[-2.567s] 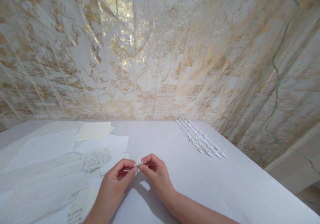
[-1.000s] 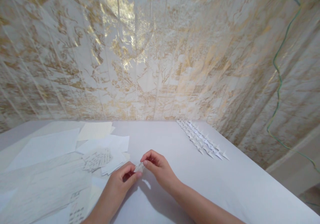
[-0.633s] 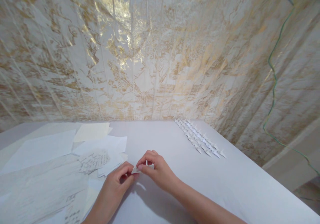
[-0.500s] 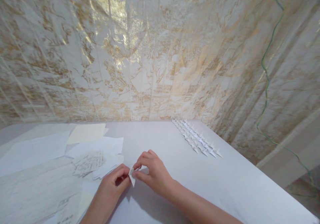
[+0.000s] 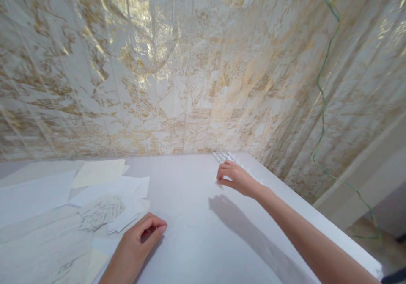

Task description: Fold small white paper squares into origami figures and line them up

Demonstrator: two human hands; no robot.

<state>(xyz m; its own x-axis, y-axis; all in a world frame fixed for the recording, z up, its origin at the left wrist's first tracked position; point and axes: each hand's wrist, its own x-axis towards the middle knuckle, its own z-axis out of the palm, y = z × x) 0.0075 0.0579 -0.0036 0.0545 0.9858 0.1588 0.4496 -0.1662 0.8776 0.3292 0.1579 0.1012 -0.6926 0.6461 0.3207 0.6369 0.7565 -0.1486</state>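
My right hand [image 5: 234, 178] is raised above the table, its fingertips pinched on a small white folded-paper figure [image 5: 220, 185], which is mostly hidden by the fingers. Behind that hand lie rows of similar pointed folded-paper figures [image 5: 221, 155] near the table's far right corner; the hand and forearm cover much of them. Lower and to the left, my left hand [image 5: 146, 235] rests on the table with thumb and forefinger pressed together. Nothing shows between its fingertips. It is just right of a pile of loose paper pieces [image 5: 127, 220].
Overlapping sheets [image 5: 34, 191] spread over the left side of the white table [image 5: 187, 216], some bearing writing. A cream sheet [image 5: 100, 172] lies at the back. A gold-patterned curtain [image 5: 177, 85] stands behind, with a green cord [image 5: 322, 106] hanging at the right.
My right hand has moved away from the left hand, up and to the right, with the folded-paper figure in its fingers. The left hand has let go of it and stayed nearly in place.
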